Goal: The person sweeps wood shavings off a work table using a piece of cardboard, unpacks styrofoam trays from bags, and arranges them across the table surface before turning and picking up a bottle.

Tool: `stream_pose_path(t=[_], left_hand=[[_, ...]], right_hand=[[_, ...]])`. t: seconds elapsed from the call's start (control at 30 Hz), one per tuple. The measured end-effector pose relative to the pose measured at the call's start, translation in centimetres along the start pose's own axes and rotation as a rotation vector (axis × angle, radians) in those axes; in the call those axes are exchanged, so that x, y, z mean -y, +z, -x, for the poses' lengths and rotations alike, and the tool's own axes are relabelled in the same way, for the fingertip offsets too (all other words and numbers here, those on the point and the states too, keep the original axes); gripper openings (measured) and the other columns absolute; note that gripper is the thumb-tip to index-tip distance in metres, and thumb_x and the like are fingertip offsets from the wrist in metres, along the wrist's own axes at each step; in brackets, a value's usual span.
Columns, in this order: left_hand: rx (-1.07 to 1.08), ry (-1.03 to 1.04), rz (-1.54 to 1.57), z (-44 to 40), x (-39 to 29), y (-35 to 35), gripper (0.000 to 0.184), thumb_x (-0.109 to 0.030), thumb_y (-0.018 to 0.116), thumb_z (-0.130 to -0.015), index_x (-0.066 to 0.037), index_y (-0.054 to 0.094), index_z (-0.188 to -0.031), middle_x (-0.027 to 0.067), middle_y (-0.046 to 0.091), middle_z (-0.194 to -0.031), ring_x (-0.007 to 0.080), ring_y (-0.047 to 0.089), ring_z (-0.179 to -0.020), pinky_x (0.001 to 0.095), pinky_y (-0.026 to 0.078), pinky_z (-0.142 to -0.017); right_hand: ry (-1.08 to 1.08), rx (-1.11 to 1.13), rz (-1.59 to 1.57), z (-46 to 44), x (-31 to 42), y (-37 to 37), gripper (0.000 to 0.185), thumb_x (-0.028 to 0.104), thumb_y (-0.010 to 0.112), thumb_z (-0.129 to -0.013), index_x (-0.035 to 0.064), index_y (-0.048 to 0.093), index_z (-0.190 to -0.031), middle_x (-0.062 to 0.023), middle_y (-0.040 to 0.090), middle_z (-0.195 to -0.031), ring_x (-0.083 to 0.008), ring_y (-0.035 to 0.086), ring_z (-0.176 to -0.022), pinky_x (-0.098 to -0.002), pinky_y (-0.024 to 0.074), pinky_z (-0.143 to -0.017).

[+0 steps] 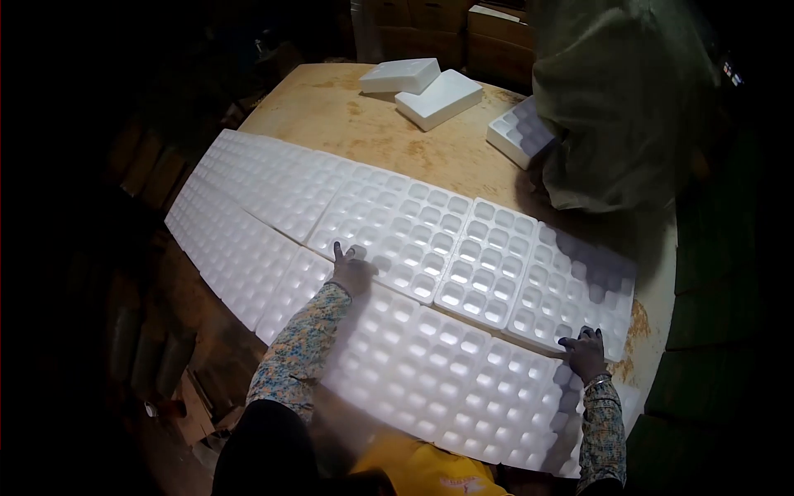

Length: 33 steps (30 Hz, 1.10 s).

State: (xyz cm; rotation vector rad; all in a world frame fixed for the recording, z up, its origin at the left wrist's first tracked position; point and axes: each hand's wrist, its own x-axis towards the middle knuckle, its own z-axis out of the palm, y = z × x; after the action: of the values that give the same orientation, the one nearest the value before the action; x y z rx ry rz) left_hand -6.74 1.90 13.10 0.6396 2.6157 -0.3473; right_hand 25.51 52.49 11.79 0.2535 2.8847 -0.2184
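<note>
White foam trays with rows of square hollows lie side by side in two long rows. My left hand [353, 274] rests at the near edge of a far-row tray [389, 221], its fingers apart, where the two rows meet. At the right end, my right hand [586, 355] touches the near edge of the last far-row tray [546, 291], with thumb and fingers spread. Between the hands stands another far-row tray [482, 263]. The near-row trays [405, 355] lie closer to my body, partly under my forearms. Neither hand has anything lifted.
Two white foam blocks [438, 97], one leaning on the other, lie at the back of the wooden table [364, 124]. Another hollowed tray [519, 136] sits back right, beside a person in a loose greenish covering [612, 107]. Cardboard boxes [500, 37] stand behind.
</note>
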Motion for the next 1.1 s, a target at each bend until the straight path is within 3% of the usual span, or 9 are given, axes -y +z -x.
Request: stream_pose_path(t=[0.13, 0.37, 0.53, 0.8, 0.87, 0.97, 1.0, 1.07, 1.1], left_hand=[[-0.164, -0.039, 0.054, 0.3, 0.4, 0.4, 0.027, -0.029, 0.057, -0.094, -0.034, 0.075, -0.113, 0.0128, 0.071, -0.122, 0.0403, 0.047, -0.138, 0.0744, 0.001, -0.117], [-0.205, -0.04, 0.178, -1.2, 1.3, 4.2, 0.026, -0.031, 0.066, -0.09, -0.033, 0.075, -0.115, 0.0101, 0.066, -0.128, 0.0391, 0.049, -0.135, 0.0729, 0.009, -0.117], [-0.497, -0.046, 0.232, 2.6, -1.3, 1.7, 0.037, -0.021, 0.072, -0.081, -0.027, 0.072, -0.117, 0.012, 0.063, -0.127, 0.04, 0.049, -0.132, 0.073, 0.018, -0.115], [-0.536, -0.014, 0.357, 8.8, -6.8, 1.9, 0.051, -0.012, 0.064, -0.083, -0.018, 0.061, -0.133, 0.0153, 0.05, -0.146, 0.0435, 0.04, -0.14, 0.0755, 0.018, -0.112], [-0.55, 0.008, 0.384, 10.8, -7.8, 2.5, 0.048, -0.016, 0.063, -0.085, -0.014, 0.061, -0.132, 0.0167, 0.05, -0.145, 0.0443, 0.04, -0.14, 0.0749, 0.02, -0.112], [-0.565, 0.017, 0.464, 12.7, -10.6, 4.4, 0.049, -0.026, 0.062, -0.088, -0.011, 0.059, -0.134, 0.0188, 0.049, -0.146, 0.0459, 0.037, -0.141, 0.0743, 0.021, -0.111], [-0.546, -0.003, 0.489, 13.1, -11.4, 5.5, 0.051, -0.03, 0.062, -0.089, -0.011, 0.058, -0.136, 0.0192, 0.047, -0.147, 0.0463, 0.036, -0.141, 0.0749, 0.021, -0.111], [-0.447, -0.036, 0.533, 14.2, -13.1, 6.9, 0.062, -0.041, 0.06, -0.092, -0.011, 0.049, -0.145, 0.021, 0.039, -0.154, 0.0478, 0.032, -0.144, 0.0766, 0.018, -0.11], [-0.556, -0.014, 0.311, 17.0, -14.2, 5.6, 0.058, -0.037, 0.057, -0.1, -0.009, 0.045, -0.15, 0.0257, 0.042, -0.154, 0.0437, 0.051, -0.131, 0.069, 0.042, -0.099]], right_hand=[[-0.005, 0.085, 0.095, 0.5, 1.6, -3.7, 0.028, 0.025, 0.059, -0.091, 0.0335, 0.074, -0.113, -0.0097, 0.071, -0.097, -0.0293, 0.06, -0.113, -0.0591, 0.0347, -0.112], [0.139, 0.319, 0.141, 0.6, 4.3, -8.1, 0.033, 0.028, 0.052, -0.1, 0.0382, 0.069, -0.127, -0.0108, 0.07, -0.116, -0.028, 0.058, -0.126, -0.0574, 0.0247, -0.12], [0.094, 0.419, 0.182, 0.8, 4.8, -10.1, 0.033, 0.029, 0.05, -0.101, 0.0387, 0.068, -0.127, -0.0099, 0.07, -0.119, -0.028, 0.057, -0.128, -0.0569, 0.0221, -0.121], [0.06, 0.187, 0.202, 3.9, 5.6, -10.4, 0.038, 0.019, 0.06, -0.092, 0.0205, 0.064, -0.13, -0.0102, 0.068, -0.102, -0.03, 0.06, -0.112, -0.0598, 0.0296, -0.115], [0.086, -0.207, 0.125, 4.9, 5.7, -8.3, 0.044, 0.018, 0.063, -0.088, 0.0197, 0.063, -0.132, -0.0101, 0.067, -0.105, -0.0308, 0.059, -0.113, -0.061, 0.0288, -0.115], [0.133, -0.432, 0.132, 7.3, 5.2, -10.2, 0.049, 0.025, 0.063, -0.089, 0.0226, 0.059, -0.138, -0.0172, 0.059, -0.132, -0.0403, 0.049, -0.131, -0.0637, 0.0232, -0.118], [0.177, -0.403, 0.137, 8.4, 5.0, -9.4, 0.054, 0.036, 0.062, -0.093, 0.0266, 0.053, -0.145, -0.0192, 0.047, -0.148, -0.0455, 0.036, -0.143, -0.0648, 0.0189, -0.119], [0.224, -0.433, 0.091, 9.7, 4.3, -6.6, 0.061, 0.051, 0.06, -0.094, 0.028, 0.049, -0.149, -0.0184, 0.041, -0.155, -0.0455, 0.026, -0.148, -0.0706, 0.0137, -0.117], [0.231, -0.405, 0.067, 10.0, 3.9, -5.4, 0.06, 0.051, 0.06, -0.094, 0.0275, 0.05, -0.148, -0.0182, 0.042, -0.155, -0.0458, 0.027, -0.148, -0.0721, 0.014, -0.116]])
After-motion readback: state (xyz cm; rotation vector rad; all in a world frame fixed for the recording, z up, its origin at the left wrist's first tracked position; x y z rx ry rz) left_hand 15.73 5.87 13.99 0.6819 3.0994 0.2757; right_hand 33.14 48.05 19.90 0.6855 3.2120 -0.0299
